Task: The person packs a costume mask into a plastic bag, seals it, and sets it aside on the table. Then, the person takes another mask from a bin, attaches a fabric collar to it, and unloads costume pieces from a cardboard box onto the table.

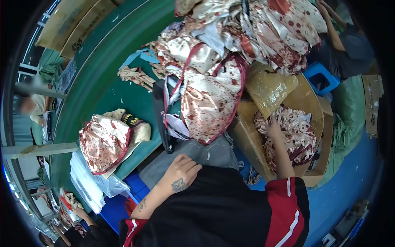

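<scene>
My right hand (273,127) reaches down into a cardboard box (252,123) on my right. Its fingers are closed at the upper edge of a cream satin garment (294,133) with red blood-like spatters. The fingertips are partly hidden. Over my lap, my left hand (180,175) is loosely curled, with nothing visible in it. In front of me a similar spattered cloth piece with dark red trim (212,103) hangs over the table edge. To the left lies another spattered piece (105,142), beside a mask-like item with yellow teeth (131,120).
A large heap of spattered garments (284,35) covers the far table. Clear plastic bags (88,181) lie at the green table's (111,99) near left edge. A blue stool (321,78) stands behind the box. Other people work at far right and lower left.
</scene>
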The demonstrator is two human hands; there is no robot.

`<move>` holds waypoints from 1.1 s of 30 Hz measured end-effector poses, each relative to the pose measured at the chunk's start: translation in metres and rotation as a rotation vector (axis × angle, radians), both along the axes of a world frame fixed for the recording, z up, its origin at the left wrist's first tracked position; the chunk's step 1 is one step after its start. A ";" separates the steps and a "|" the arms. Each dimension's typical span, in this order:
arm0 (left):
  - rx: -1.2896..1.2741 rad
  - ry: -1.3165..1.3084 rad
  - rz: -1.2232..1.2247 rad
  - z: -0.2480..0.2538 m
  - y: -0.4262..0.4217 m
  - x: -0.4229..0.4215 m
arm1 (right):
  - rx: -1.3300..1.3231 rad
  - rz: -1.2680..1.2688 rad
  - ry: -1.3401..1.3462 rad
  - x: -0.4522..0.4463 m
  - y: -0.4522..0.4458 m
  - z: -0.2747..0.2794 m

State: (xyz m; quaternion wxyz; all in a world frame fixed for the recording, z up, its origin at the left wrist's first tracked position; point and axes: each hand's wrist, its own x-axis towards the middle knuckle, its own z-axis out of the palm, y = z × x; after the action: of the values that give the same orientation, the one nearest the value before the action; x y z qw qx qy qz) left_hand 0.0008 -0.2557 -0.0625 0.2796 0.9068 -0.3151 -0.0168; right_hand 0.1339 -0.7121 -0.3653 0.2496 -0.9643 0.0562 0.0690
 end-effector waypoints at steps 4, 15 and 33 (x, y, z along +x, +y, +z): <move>0.047 -0.004 0.000 0.002 -0.016 0.003 | -0.180 -0.142 0.060 0.022 0.020 -0.102; 0.065 0.081 0.150 0.000 -0.027 -0.010 | 0.411 -0.322 0.094 0.040 -0.015 -0.207; 0.013 0.056 0.104 -0.003 -0.007 -0.001 | -0.293 -0.414 -0.001 0.060 -0.127 0.016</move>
State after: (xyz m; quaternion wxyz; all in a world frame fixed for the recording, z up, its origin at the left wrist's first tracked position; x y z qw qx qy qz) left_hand -0.0007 -0.2631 -0.0656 0.2829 0.9229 -0.2595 -0.0297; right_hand 0.1939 -0.8394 -0.3497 0.1161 -0.9581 0.2617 0.0068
